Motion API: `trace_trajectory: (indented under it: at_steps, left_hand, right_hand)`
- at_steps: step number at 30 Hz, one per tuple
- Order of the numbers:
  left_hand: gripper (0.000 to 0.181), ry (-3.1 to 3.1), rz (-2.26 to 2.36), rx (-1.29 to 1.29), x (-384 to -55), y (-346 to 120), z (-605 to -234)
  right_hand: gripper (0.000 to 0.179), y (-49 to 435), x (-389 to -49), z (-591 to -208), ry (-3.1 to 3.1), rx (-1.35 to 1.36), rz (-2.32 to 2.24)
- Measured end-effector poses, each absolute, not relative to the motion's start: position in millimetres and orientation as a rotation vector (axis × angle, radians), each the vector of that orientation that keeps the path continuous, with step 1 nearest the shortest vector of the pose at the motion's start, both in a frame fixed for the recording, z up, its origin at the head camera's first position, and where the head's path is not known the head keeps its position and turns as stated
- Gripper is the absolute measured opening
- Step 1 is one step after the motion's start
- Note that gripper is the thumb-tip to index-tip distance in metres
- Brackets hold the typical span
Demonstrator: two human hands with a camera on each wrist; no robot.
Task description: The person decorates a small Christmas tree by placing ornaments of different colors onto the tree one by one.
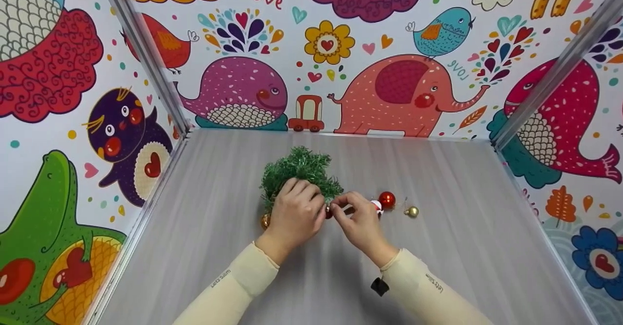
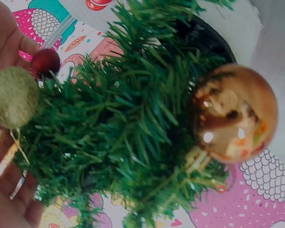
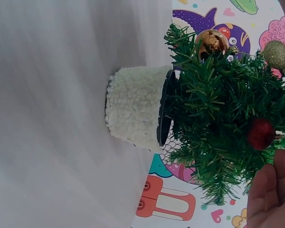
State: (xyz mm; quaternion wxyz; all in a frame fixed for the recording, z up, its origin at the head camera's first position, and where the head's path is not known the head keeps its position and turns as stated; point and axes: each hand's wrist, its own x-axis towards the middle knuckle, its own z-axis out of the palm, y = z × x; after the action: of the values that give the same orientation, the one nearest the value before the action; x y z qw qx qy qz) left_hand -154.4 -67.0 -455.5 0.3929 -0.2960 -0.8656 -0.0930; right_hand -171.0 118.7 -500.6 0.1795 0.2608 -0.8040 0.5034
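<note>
A small green Christmas tree [image 1: 301,167] stands in front of my hands. Its pot [image 3: 137,104] has a white fleecy cover and a dark rim. My left hand [image 1: 298,208] reaches over the tree with curled fingers gripping its upper part; the fingertips are partly hidden. My right hand [image 1: 360,220] brings thumb and index finger together at a dark red bauble [image 3: 261,134] on the tree's right side, pinching near its top. A shiny gold bauble [image 2: 235,114] and a glittery gold bauble [image 2: 14,97] hang on other branches.
Right of the right hand lie a small Santa ornament [image 1: 377,207], a shiny red bauble [image 1: 387,200] and a small gold bauble [image 1: 412,212] with a string. Patterned walls with metal edge strips [image 1: 530,62] enclose the grey tabletop [image 1: 452,266] at the back and sides.
</note>
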Motion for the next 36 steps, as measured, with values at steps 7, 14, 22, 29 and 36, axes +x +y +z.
trace_trajectory:
  at_steps: [7, 14, 22, 29, 36]
  left_hand:
    - [0.009, -2.211, -0.266, -0.613, -151.4, -60.9, -457.5]
    - [0.012, -2.168, -0.229, -0.544, -147.6, -58.4, -459.7]
    - [0.015, -2.192, -0.230, -0.434, -145.8, -58.2, -463.1]
    - [0.012, -2.237, -0.284, -0.407, -146.1, -57.7, -460.8]
    - [0.008, -2.255, -0.306, -0.440, -145.7, -60.0, -459.2]
  right_hand:
    - [0.006, 115.3, -175.0, -500.8, -2.304, 0.725, 1.483]
    - [0.006, 113.1, -175.6, -503.7, -2.335, 0.721, 1.490]
    - [0.006, 110.8, -177.0, -506.1, -2.299, 0.765, 1.471]
    - [0.008, 109.7, -175.3, -507.0, -2.362, 0.756, 1.458]
    - [0.008, 110.9, -172.7, -506.3, -2.459, 0.761, 1.425]
